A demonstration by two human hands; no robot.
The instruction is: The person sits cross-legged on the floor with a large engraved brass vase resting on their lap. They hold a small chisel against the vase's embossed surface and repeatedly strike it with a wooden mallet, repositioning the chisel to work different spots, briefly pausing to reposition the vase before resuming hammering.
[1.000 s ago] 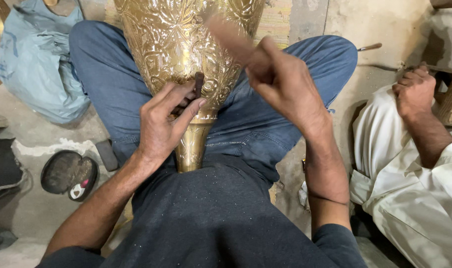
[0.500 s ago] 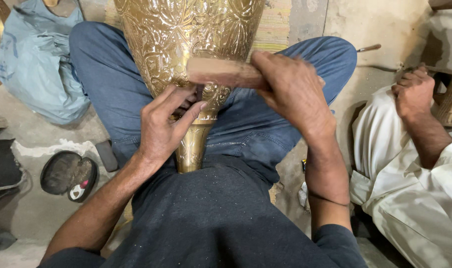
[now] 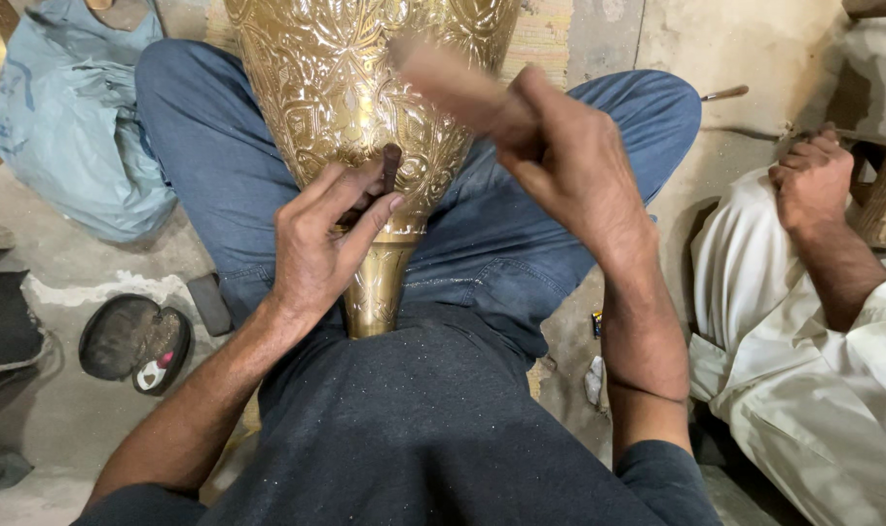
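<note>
Rough concrete floor runs under everything, with a pale blue cloth bundle at far left and a dark round dish nearer. Between the person's denim-clad knees lies an engraved brass vase, its long axis running far to near, narrow neck toward the body. The left hand is closed around a small dark punch, tip set on the brass. Up and to the right of it, the right hand grips a blurred wooden mallet, nearer the punch's head than anything else. At far right, a co-worker's hand closes on a wooden piece.
</note>
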